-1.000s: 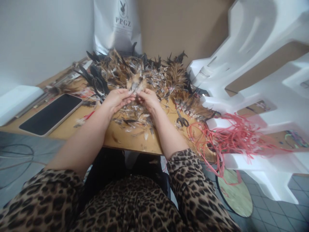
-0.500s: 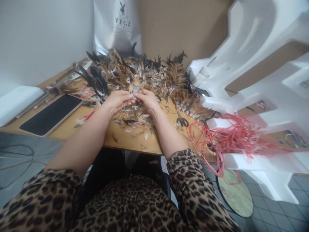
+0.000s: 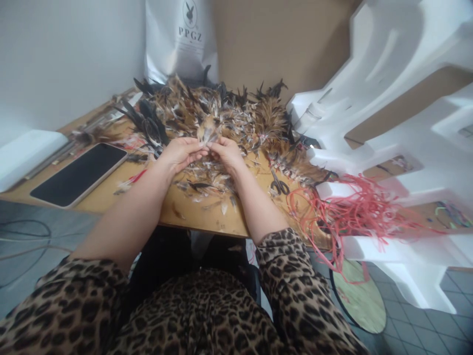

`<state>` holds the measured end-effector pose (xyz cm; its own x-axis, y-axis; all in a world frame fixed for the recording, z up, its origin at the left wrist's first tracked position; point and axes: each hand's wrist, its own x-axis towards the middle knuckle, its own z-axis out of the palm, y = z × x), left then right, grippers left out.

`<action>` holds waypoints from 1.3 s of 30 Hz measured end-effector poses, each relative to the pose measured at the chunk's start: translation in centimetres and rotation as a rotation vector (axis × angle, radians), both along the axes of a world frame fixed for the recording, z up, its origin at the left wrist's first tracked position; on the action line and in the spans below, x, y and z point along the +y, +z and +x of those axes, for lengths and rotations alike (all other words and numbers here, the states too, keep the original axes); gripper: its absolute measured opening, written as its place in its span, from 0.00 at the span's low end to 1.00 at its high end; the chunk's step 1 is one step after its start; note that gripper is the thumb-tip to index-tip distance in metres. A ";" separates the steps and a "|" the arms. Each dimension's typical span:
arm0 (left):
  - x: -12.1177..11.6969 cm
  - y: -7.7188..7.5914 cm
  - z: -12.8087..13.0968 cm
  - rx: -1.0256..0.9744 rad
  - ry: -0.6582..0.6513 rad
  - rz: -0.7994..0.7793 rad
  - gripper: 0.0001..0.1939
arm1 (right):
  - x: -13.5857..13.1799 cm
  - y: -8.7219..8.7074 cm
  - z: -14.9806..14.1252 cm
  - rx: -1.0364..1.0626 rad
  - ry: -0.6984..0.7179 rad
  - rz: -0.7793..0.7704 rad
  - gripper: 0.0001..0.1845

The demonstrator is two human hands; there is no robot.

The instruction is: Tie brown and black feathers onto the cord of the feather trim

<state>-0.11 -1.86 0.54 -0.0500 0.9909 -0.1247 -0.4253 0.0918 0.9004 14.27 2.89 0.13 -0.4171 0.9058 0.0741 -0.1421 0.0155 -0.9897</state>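
Between my fingertips, over the middle of the table, is a small bunch of tan and grey feathers (image 3: 207,130), its tips pointing away from me. My left hand (image 3: 184,154) pinches its base from the left, fingers curled. From the other side my right hand (image 3: 224,152) pinches the same base, thumb and forefinger meeting the left fingertips. Just behind the hands spreads a heap of brown, white and black feathers (image 3: 236,116). Loose feathers (image 3: 210,182) lie beneath my wrists on the wooden table (image 3: 207,219).
A phone (image 3: 79,175) lies at the left, near a white box (image 3: 31,158). Dark-handled scissors (image 3: 279,183) rest right of my right forearm. Red plastic strips (image 3: 354,204) tangle over white foam pieces (image 3: 399,251) on the right. A silvery bag (image 3: 181,44) stands behind the heap.
The feathers in my fingers are slightly more fanned out and show more of their grey part. Both hands stay nearly in the same place; the view has shifted a little.
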 end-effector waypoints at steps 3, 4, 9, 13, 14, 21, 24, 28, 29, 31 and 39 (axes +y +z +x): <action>0.0 -0.1 0.1 0.048 0.002 -0.004 0.03 | 0.0 0.0 -0.1 -0.011 -0.021 0.022 0.19; -0.1 -0.1 0.1 0.061 -0.001 -0.006 0.03 | 0.0 0.0 -0.1 -0.013 -0.022 0.016 0.19; 0.0 -0.2 0.0 0.058 -0.025 -0.004 0.02 | 0.1 0.1 0.0 0.049 -0.004 -0.110 0.17; 0.2 -0.1 -0.2 -0.022 0.010 -0.018 0.02 | 0.2 0.3 0.2 0.124 -0.008 -0.198 0.14; 0.2 -0.1 -0.2 -0.038 0.018 -0.023 0.03 | 0.2 0.4 0.2 0.126 -0.014 -0.200 0.13; 0.0 0.1 -0.1 -0.052 -0.013 -0.035 0.02 | 0.0 0.3 -0.1 0.110 -0.032 -0.186 0.14; 0.0 0.1 0.0 -0.038 -0.028 -0.025 0.04 | -0.1 0.3 -0.2 0.076 -0.036 -0.178 0.15; 0.0 0.0 0.0 -0.018 -0.041 -0.016 0.03 | -0.2 0.3 -0.3 0.029 -0.024 -0.159 0.14; 0.0 -0.1 0.0 -0.012 -0.043 -0.013 0.03 | -0.2 0.3 -0.2 0.023 -0.018 -0.164 0.13; 0.0 -0.1 0.0 0.003 -0.048 -0.005 0.02 | -0.2 0.2 -0.2 0.022 -0.001 -0.178 0.12; 0.0 0.1 -0.1 -0.075 -0.053 -0.045 0.01 | 0.2 -0.1 -0.2 0.092 -0.031 -0.161 0.13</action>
